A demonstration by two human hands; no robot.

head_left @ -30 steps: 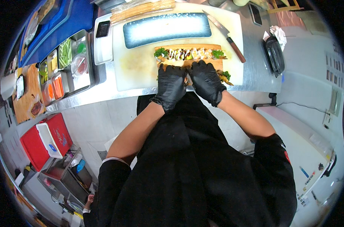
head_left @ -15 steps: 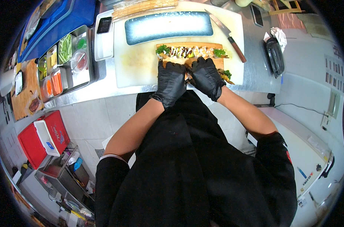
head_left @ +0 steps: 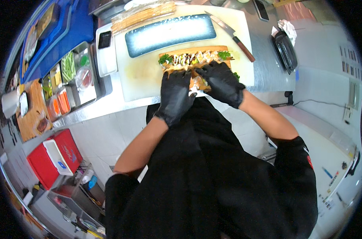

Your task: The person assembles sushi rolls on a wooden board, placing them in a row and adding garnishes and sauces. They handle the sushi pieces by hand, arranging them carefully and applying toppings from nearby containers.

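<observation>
Head view: gloved left hand and right hand lie over the near side of the garnished food, apparently steadying it; closure of either grip cannot be told. Food occupies the near part of the cutting board, presumably for reach.

a phone lies on a steel counter, near crumpled white paper and a black plastic box; at lower left, a red cooler sits near a metal rack; at upper left stands a blue bin.
</observation>
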